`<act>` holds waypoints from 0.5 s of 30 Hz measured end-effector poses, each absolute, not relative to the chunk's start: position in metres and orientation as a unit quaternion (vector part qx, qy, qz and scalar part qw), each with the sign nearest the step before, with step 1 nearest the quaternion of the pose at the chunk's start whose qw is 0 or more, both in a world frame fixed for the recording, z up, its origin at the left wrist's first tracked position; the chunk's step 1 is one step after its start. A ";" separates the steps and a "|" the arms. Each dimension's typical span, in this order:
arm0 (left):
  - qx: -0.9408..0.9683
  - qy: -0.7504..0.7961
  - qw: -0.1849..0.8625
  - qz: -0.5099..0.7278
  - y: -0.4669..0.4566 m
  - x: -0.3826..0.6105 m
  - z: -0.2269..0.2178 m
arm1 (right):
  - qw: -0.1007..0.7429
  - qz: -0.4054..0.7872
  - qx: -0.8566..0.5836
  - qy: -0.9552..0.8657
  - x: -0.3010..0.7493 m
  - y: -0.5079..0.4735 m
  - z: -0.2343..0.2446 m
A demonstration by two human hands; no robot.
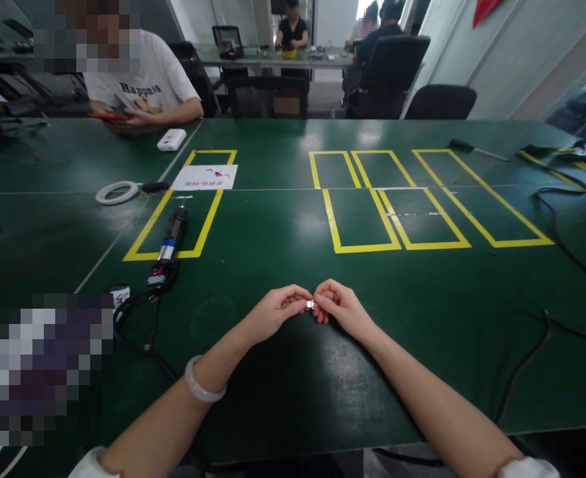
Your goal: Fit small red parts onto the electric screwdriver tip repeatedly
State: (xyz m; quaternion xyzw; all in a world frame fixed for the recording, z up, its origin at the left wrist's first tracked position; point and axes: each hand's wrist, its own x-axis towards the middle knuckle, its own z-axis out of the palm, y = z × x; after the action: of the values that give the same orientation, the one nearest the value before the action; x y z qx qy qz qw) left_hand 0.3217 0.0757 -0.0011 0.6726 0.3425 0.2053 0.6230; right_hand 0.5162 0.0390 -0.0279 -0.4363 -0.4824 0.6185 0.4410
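My left hand (279,309) and my right hand (340,307) meet fingertip to fingertip low over the green table (293,226), near its front edge. Both pinch one tiny white and metal part (311,305) between thumbs and fingers. The part is too small to name. A pale bangle (200,385) circles my left wrist.
An electric screwdriver (171,239) with a black cable lies in a yellow-taped box at left, with a paper sheet (205,176), a tape ring (116,192) and a white case (171,139) beyond. More yellow boxes (412,199) lie ahead. Cables (557,226) trail at right. A person in a white shirt (148,79) sits across.
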 end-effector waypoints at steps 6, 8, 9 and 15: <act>0.817 0.351 0.367 0.272 0.070 0.319 0.003 | 0.424 0.658 -0.415 -0.463 0.518 0.042 -0.024; 0.823 0.350 0.346 0.283 0.069 0.319 0.002 | 0.428 0.656 -0.411 -0.466 0.518 0.042 -0.024; 0.821 0.351 0.347 0.286 0.069 0.319 0.001 | 0.433 0.651 -0.410 -0.469 0.518 0.041 -0.025; 0.819 0.343 0.356 0.293 0.070 0.318 -0.001 | 0.458 0.588 -0.426 -0.512 0.515 0.037 -0.034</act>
State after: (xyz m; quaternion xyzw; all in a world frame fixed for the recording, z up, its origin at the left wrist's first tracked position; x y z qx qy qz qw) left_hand 0.3181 0.0703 -0.0009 0.8188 0.3427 0.2928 0.3555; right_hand 0.5145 0.0367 -0.0335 -0.4264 -0.5121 0.5884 0.4580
